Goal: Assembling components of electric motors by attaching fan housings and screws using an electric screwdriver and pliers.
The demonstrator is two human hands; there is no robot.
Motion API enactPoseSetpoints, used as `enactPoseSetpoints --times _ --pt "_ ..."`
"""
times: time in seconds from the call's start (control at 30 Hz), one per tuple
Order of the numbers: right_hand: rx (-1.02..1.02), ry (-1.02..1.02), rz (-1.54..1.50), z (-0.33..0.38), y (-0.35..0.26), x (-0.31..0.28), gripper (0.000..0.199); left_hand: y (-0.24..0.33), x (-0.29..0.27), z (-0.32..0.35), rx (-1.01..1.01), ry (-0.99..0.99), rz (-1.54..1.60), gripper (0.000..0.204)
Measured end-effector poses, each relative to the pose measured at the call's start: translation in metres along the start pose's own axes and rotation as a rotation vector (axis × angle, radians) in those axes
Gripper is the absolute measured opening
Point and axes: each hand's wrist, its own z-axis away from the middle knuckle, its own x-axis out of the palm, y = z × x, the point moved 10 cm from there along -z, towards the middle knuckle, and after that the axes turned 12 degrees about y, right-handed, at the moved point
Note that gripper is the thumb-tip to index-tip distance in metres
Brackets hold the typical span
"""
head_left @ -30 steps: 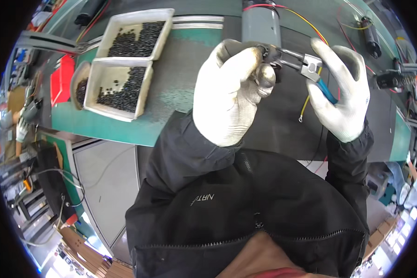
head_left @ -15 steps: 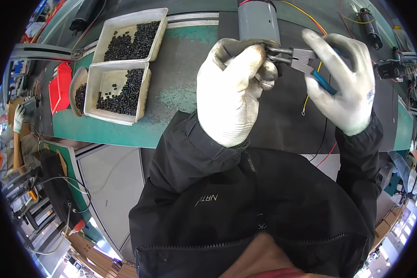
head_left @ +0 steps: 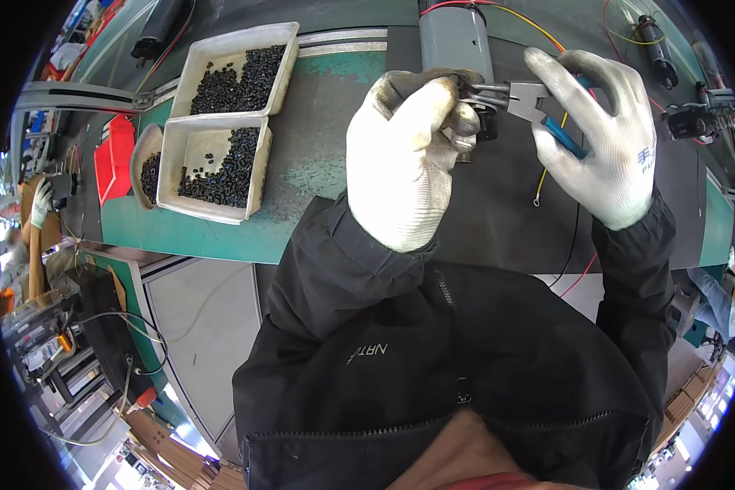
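A white glove covers my left hand (head_left: 400, 167), whose fingertips are pinched together. What they hold looks like a small dark part, mostly hidden by the glove. My right hand (head_left: 608, 143), gloved too, is wrapped round pliers (head_left: 526, 101) with blue handles and thin, round, slightly parted jaws. The jaw tips reach the left fingertips, at the small part. Just beyond and below them stands a grey motor cylinder (head_left: 456, 41), its near end partly covered by my left hand and the pliers. Red and yellow wires (head_left: 539, 26) run from it to the right.
Two white trays (head_left: 261, 175) of small black parts stand at the left, beside a round dish (head_left: 137, 181) and a red bin (head_left: 114, 159). Another black motor (head_left: 657, 53) lies at the far right. A loose wire with a ring terminal (head_left: 536, 201) hangs near the right hand.
Both hands keep nearly the same pose, and the pliers stay at the left fingertips. The right hand has shifted slightly left. The trays sit a little lower and further right in the picture.
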Motion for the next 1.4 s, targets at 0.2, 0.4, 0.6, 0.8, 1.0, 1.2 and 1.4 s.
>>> enactPoseSetpoints --times 0.2,0.4,0.6,0.8,1.0,1.2,1.4 --pt "0.002 0.013 -0.006 0.002 0.003 -0.001 0.062 -0.001 -0.005 -0.004 0.039 0.068 -0.036 0.019" --pt "0.008 0.036 -0.059 0.004 0.005 0.010 0.057 -0.003 -0.008 -0.005 0.026 0.069 -0.066 0.020" --pt "0.078 0.112 0.019 0.004 0.038 0.018 0.047 0.001 0.013 -0.028 0.090 -0.044 -0.379 0.018" --pt "1.066 0.158 -1.131 0.030 0.166 0.109 0.018 0.034 0.037 -0.122 0.773 0.138 -1.464 0.049" --pt "1.325 -0.074 -1.991 0.061 0.093 0.208 0.020 -0.006 0.012 -0.155 0.592 -0.038 -1.716 0.052" --pt "0.945 0.158 -1.738 0.046 0.081 0.071 0.033 0.036 0.080 -0.055 0.544 -0.180 -1.044 0.070" --pt "0.334 -0.099 -0.601 0.002 0.053 -0.035 0.048 0.042 0.094 0.017 0.736 -0.728 -0.863 0.090"
